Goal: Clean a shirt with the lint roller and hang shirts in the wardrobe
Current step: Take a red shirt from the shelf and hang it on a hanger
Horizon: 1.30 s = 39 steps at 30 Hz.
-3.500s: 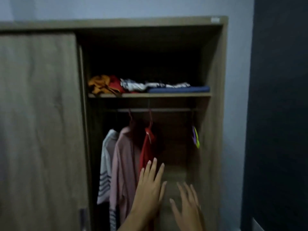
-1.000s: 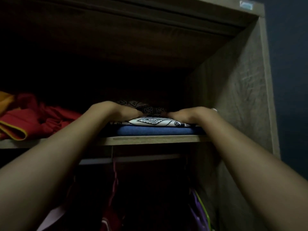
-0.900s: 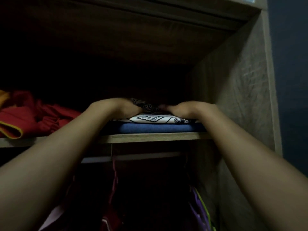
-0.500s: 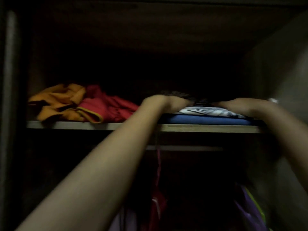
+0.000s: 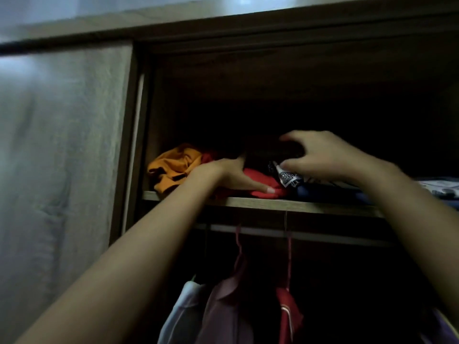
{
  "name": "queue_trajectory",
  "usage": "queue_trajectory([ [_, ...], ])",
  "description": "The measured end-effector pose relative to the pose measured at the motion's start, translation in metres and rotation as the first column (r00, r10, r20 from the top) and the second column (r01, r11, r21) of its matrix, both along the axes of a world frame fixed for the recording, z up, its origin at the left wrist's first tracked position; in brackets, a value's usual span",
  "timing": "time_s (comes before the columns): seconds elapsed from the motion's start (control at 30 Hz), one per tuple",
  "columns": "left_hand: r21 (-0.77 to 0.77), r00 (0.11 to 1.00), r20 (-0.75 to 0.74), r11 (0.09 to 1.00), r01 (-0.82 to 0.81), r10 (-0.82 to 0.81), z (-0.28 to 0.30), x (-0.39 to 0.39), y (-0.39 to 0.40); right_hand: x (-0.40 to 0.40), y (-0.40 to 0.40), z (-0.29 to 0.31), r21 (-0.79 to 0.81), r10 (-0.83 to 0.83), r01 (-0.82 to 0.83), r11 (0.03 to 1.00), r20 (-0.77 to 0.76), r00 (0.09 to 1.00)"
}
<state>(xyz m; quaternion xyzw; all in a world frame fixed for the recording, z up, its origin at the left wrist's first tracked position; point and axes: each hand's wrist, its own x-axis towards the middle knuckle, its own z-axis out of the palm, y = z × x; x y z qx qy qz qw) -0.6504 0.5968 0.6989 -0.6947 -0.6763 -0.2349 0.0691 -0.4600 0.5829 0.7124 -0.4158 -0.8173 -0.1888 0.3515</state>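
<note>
The fingers [image 5: 293,165] of the right hand [image 5: 320,157] are curled in a claw over the black-and-white patterned folded cloth [image 5: 288,180], thumb tip low against its near corner and the other fingertips arched above. Whether they have pinched the fabric or only hover on it, I cannot tell, as the dark behind hides the contact. The left hand [image 5: 228,176] lies flat and unclenched, gripping nothing, its fingertips pressed on the crumpled red garment [image 5: 263,187] at the front edge of the wooden wardrobe shelf [image 5: 310,207].

The patterned cloth sits on a folded dark blue garment [image 5: 318,192], touching the red one. Pulling it out by one corner would likely unfold it and drag the blue layer forward over the shelf lip. The red piece already overhangs slightly, so lifting the left hand could let it slide down onto the hanging shirts [image 5: 223,306] below. The orange bundle [image 5: 173,165] is loose too and may follow. No lint roller shows here.
</note>
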Motion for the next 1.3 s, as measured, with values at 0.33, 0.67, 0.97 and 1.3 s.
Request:
queue_trajectory([
  [0.33, 0.457, 1.000, 0.010, 0.889, 0.004, -0.010, -0.014, -0.015, 0.012, -0.037, 0.047, -0.015, -0.121, -0.129, 0.158, 0.980, 0.219, 0.967],
  [0.67, 0.849, 0.944, -0.133, 0.456, 0.265, -0.301, 0.022, -0.015, -0.018, -0.058, 0.023, 0.018, 0.302, 0.042, 0.025, 0.953, -0.214, 0.976],
  [0.97, 0.843, 0.958, 0.055, 0.528, 0.107, -0.282, -0.014, -0.043, -0.021, -0.087, 0.028, 0.019, 0.135, 0.183, -0.128, 0.983, -0.589, 0.787],
  [1.3, 0.285, 0.982, 0.178, 0.951, -0.119, 0.069, -0.028, -0.084, -0.003, -0.071, 0.035, 0.049, 0.350, 0.372, -0.467, 0.812, -0.927, -0.049],
])
